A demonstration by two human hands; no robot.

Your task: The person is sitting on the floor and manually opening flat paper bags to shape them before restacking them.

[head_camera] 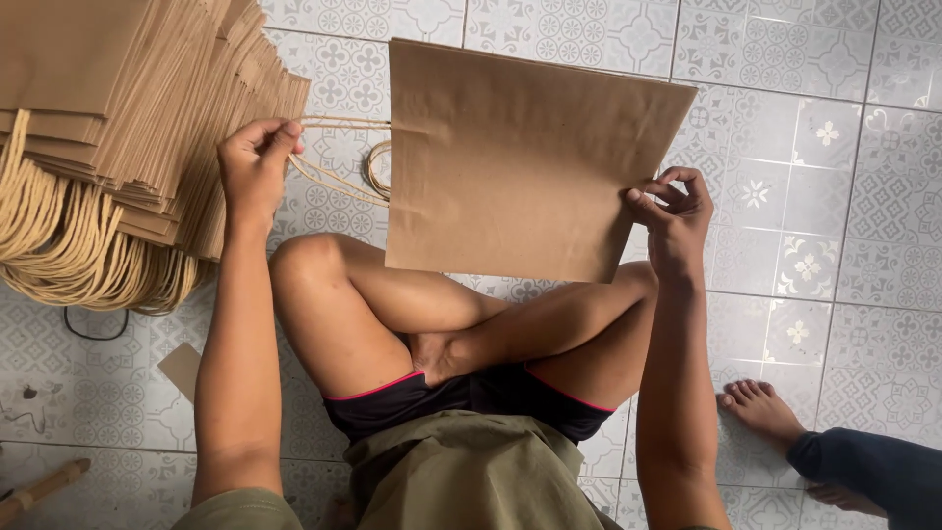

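Note:
A flat brown paper bag (520, 157) hangs over my crossed legs, its twisted cord handles (343, 162) pointing left. My left hand (253, 167) pinches the cord handles and holds them stretched out to the left. My right hand (675, 221) grips the bag's lower right edge between thumb and fingers. To the left lies a tall stack of similar brown paper bags (128, 108), their cord handles (78, 255) spilling down onto the floor.
I sit cross-legged on a patterned grey tile floor (824, 177). Another person's bare foot (760, 407) and dark trouser leg rest at the lower right. A small brown card piece (182, 368) and a wooden stick (44, 483) lie at lower left.

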